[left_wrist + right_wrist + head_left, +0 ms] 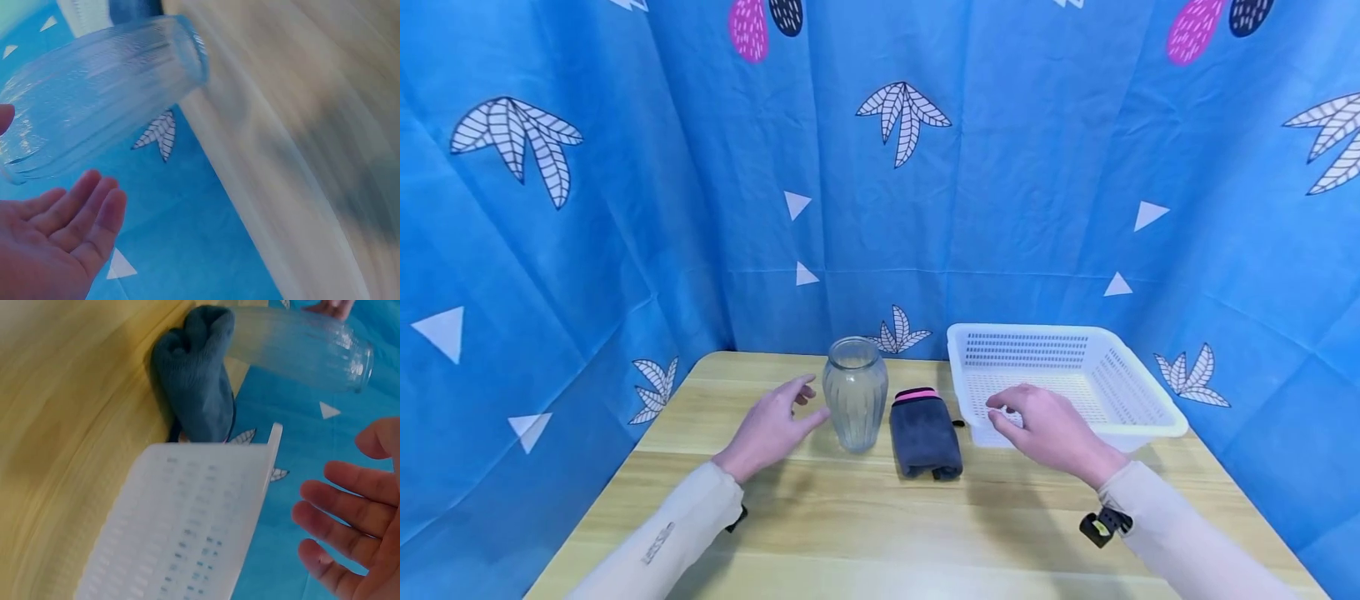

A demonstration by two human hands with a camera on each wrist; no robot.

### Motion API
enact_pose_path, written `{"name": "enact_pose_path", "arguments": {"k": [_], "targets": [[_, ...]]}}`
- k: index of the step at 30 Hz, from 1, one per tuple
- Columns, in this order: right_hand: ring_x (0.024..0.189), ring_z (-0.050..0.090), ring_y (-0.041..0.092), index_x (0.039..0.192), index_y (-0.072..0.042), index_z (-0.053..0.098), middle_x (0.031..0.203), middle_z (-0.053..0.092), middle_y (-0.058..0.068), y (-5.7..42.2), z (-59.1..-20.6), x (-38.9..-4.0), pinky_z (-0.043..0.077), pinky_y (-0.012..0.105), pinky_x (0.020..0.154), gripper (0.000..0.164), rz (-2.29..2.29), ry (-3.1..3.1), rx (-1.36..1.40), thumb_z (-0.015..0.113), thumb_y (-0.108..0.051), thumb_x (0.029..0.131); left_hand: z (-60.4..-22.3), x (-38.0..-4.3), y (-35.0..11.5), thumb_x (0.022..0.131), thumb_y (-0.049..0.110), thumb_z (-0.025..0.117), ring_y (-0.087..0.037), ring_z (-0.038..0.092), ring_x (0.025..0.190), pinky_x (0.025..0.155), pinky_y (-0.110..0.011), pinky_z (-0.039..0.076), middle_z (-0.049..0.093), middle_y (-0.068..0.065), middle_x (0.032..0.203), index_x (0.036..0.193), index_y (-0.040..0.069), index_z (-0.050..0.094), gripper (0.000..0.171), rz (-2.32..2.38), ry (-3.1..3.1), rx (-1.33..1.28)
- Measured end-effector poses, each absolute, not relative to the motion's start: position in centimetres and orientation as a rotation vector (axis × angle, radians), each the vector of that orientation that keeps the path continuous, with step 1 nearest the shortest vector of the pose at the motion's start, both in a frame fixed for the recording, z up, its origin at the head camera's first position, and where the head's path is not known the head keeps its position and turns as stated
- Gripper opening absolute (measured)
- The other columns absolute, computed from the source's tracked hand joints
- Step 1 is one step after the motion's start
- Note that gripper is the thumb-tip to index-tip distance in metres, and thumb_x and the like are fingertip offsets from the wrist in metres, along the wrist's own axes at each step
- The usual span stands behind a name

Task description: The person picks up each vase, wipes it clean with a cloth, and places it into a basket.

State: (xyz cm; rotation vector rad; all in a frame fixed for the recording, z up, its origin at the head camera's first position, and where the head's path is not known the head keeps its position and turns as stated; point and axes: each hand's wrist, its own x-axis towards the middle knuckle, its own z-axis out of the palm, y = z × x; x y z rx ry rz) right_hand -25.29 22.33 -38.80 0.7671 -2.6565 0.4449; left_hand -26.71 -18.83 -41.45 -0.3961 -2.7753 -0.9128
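Observation:
A clear ribbed glass vase (855,396) stands upright on the wooden table. My left hand (778,423) is just left of it, thumb and fingers spread with nothing between them; in the left wrist view the vase (106,94) lies beyond the fingers (94,219). Right of the vase is a folded dark grey cloth (925,437) with a pink and black band at its far end. My right hand (1047,427) hovers over the near left rim of a white plastic basket (1138,429), fingers loosely bent and holding nothing. The right wrist view shows its fingers (350,509) apart from the basket wall (194,506).
The light wooden table (880,533) carries the vase, cloth and basket in a row toward its far edge. A blue patterned curtain (880,225) hangs close behind and along both sides. A small black loop (958,423) sticks out between cloth and basket.

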Motion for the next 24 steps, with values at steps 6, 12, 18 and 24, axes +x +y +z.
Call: {"name": "enact_pose_path", "arguments": {"k": [6,12,18,24], "targets": [[0.089,0.07,0.016,0.103,-0.017,0.077,0.1,0.075,-0.004,21.1,-38.9,-24.4,0.057,0.038,0.078,0.015,0.486,-2.601,0.836,0.065,-0.022,0.096,-40.5,-27.2,-17.7,0.092,0.054,0.067,-0.028,0.054,0.126,0.098,-0.048,0.05,0.055,-0.008,0.14,0.151,0.014,0.041,0.075,-1.128,-2.674,-0.393],[0.088,0.07,0.013,0.1,-0.017,0.077,0.097,0.075,-0.005,20.2,-39.3,-23.7,0.057,0.035,0.077,0.012,0.445,-2.518,0.932,0.068,-0.021,0.094,-38.9,-28.0,-15.6,0.089,0.061,0.066,-0.029,0.045,0.136,0.105,-0.052,0.045,0.045,-0.003,0.148,0.154,0.018,0.036,0.084,-1.164,-2.624,-0.398],[0.091,0.07,0.013,0.1,-0.016,0.077,0.098,0.074,-0.003,19.5,-40.2,-23.5,0.058,0.036,0.078,0.011,0.395,-2.487,1.005,0.07,-0.02,0.092,-37.9,-29.0,-14.1,0.086,0.066,0.066,-0.024,0.044,0.137,0.11,-0.051,0.041,0.044,-0.001,0.15,0.153,0.018,0.037,0.088,-1.177,-2.596,-0.374],[0.098,0.069,0.014,0.101,-0.018,0.075,0.101,0.073,-0.005,18.5,-41.1,-23.5,0.058,0.037,0.081,0.011,0.366,-2.459,1.071,0.072,-0.021,0.091,-37.3,-30.0,-13.5,0.087,0.063,0.067,-0.025,0.042,0.141,0.113,-0.052,0.037,0.043,-0.001,0.153,0.153,0.016,0.038,0.086,-1.108,-2.601,-0.389]]}}
